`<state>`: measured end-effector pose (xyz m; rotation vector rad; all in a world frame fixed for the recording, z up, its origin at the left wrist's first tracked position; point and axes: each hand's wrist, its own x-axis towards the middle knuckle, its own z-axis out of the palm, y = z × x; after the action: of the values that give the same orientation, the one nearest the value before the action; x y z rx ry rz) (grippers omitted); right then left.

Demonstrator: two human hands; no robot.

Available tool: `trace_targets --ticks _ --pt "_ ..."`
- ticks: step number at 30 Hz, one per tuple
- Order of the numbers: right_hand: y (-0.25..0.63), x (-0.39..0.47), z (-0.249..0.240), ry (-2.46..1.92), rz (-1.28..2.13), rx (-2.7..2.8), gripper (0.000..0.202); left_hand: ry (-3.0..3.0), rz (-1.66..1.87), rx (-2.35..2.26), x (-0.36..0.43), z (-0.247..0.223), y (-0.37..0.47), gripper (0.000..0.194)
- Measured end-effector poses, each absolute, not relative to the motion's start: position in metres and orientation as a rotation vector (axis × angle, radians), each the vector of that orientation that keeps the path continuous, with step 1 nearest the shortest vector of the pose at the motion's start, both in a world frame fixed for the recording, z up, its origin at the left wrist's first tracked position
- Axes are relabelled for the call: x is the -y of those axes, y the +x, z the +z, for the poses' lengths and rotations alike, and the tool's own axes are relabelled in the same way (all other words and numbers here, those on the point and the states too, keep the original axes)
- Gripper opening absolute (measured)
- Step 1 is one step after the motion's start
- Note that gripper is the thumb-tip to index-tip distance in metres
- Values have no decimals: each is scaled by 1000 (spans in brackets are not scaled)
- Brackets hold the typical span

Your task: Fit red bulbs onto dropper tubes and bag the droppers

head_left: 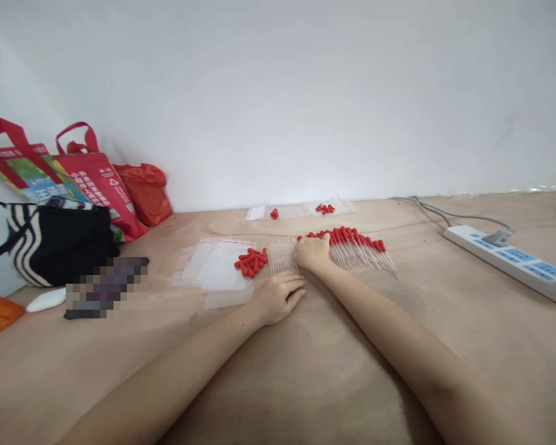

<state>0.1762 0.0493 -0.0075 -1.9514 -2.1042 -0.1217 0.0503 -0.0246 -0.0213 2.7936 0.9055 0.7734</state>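
Observation:
A row of clear thin tubes with red bulb ends (pixel 345 235) fans out to the right of my right hand (pixel 312 251). That hand is closed, its curled fingers down between this row and a group of clear tubes without red ends (pixel 282 256); what it grips is hidden. My left hand (pixel 280 298) lies with its fingers stretched out at the near ends of the uncapped tubes and appears to hold nothing. Loose red bulbs (pixel 251 262) form a pile just left of those tubes, partly over flat clear plastic bags (pixel 217 266).
Near the wall lie a clear bag with red bulbs (pixel 325 209) and more tubes (pixel 291 212). A white power strip (pixel 509 256) with a grey cable is at the right. Red shopping bags (pixel 99 185), a black bag (pixel 74 241) and a white object (pixel 46 300) are at the left.

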Motion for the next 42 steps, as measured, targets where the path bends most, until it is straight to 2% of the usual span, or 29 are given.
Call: trace_targets --ticks 4,10,16,19,23,27,31,36,42 --pt "175 -48 -9 -1948 -156 2116 24 2820 873 -995 25 -18 49 19" --pt "194 -30 -14 -1864 -262 1948 33 2654 1236 -1685 10 0 22 13" --pt "238 1 -29 -1594 -377 1959 27 2609 1037 -2033 -4 2 -11 13" --pt "258 16 -35 -1498 -440 1973 31 2588 865 -2081 -6 -2 -13 12" --pt "270 26 -35 -1454 -462 1996 31 2582 775 -2098 -8 -5 -11 10" --pt "266 24 -34 -1445 -395 1986 23 2658 1018 -1991 -9 -3 -9 12" --pt "260 24 -34 -1359 -263 2022 17 2698 1207 -1606 1 -4 4 13" --pt "257 31 -28 -1246 -172 2101 15 2752 1093 -1285 23 -14 37 8" --pt "250 37 -23 -1166 -241 2211 16 2748 967 -1274 30 -17 50 11"
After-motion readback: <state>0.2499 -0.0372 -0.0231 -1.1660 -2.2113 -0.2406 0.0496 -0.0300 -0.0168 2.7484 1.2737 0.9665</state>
